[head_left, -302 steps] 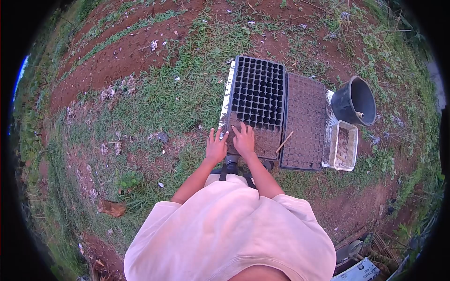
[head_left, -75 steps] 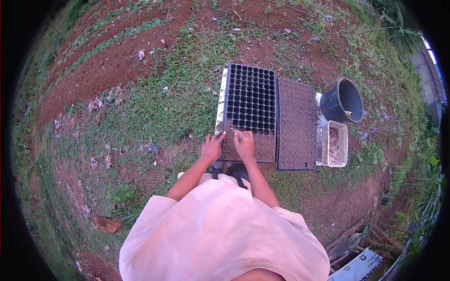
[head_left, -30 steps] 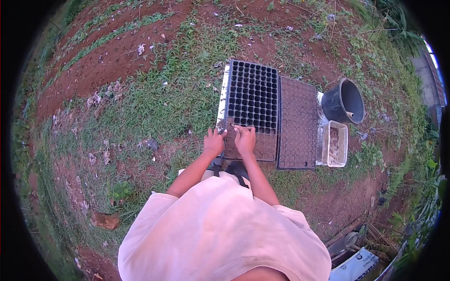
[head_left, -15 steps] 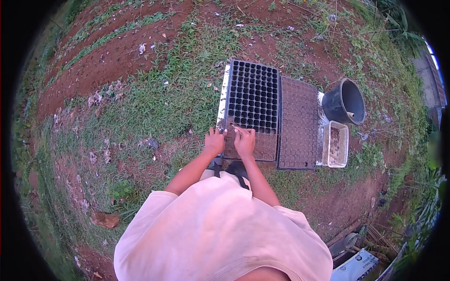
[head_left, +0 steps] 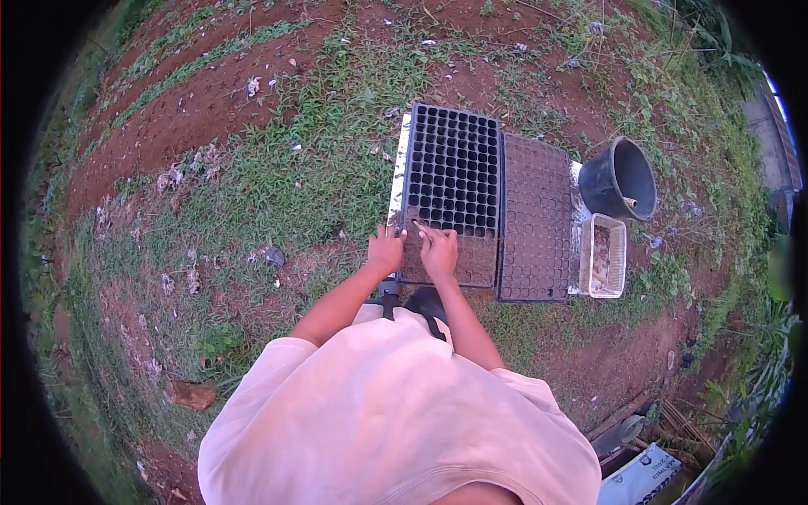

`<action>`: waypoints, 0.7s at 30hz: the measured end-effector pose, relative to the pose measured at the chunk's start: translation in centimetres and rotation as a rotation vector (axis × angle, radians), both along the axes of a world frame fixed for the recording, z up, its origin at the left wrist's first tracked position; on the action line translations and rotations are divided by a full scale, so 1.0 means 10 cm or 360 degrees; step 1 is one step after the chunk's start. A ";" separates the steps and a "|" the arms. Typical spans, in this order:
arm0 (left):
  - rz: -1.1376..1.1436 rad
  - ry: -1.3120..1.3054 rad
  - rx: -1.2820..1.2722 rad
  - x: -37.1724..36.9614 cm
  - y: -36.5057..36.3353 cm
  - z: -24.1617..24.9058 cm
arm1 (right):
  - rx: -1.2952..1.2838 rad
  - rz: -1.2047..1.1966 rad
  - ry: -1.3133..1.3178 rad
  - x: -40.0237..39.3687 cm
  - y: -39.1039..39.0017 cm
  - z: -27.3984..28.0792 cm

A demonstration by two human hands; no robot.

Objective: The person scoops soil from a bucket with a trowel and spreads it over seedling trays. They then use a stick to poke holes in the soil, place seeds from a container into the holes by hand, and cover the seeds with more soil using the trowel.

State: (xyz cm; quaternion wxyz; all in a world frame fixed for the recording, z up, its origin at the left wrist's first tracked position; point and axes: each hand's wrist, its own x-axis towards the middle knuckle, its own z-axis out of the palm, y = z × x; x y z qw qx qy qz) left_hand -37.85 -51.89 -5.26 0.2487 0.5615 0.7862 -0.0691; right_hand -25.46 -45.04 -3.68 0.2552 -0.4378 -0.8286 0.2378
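Note:
A black seedling tray (head_left: 454, 160) has empty cells in its upper part and brown soil over its lower part. My left hand (head_left: 386, 252) rests on the tray's left edge, its fingers apart. Over the soil, near the lowest empty cells, my right hand (head_left: 438, 252) is closed, thumb and fingers together at the tip; whatever it pinches is too small to make out. Directly to the right lies a second tray (head_left: 535, 219), its cells filled with soil.
A white board shows under the trays (head_left: 399, 168). Right of them stand a dark bucket (head_left: 602, 183) with a light object inside and a whitish rectangular basin (head_left: 621, 261) holding some soil. Grass and red soil surround them. A printed sack (head_left: 644, 480) lies at lower right.
Both hands stay at nearly the same places on the tray. The view has shifted very slightly.

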 end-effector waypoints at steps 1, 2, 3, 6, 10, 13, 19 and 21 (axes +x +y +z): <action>0.0003 -0.0017 -0.0005 -0.01 0.01 0.00 | 0.0005 -0.0005 -0.0022 0.00 0.01 0.02; 0.0006 -0.0036 -0.0011 -0.01 0.01 0.01 | 0.0009 -0.0011 -0.0044 -0.01 0.01 0.05; 0.0006 -0.0037 -0.0013 -0.01 0.01 0.01 | 0.0007 -0.0011 -0.0045 -0.01 0.01 0.03; 0.0003 -0.0028 -0.0027 0.00 0.01 0.02 | -0.0068 0.0004 -0.0072 -0.02 0.02 0.02; -0.0001 -0.0023 -0.0031 -0.02 0.01 0.01 | -0.0053 -0.0001 -0.0144 -0.04 0.03 0.03; 0.0000 -0.0035 -0.0054 -0.01 0.02 0.03 | -0.0075 0.0009 -0.0151 -0.04 0.04 0.08; -0.0006 -0.0006 -0.0010 -0.03 0.04 -0.01 | -0.0099 0.0017 -0.0167 -0.06 0.09 0.06; 0.0004 -0.0009 -0.0007 -0.03 0.03 0.00 | -0.0110 0.0032 -0.0185 -0.06 0.10 0.11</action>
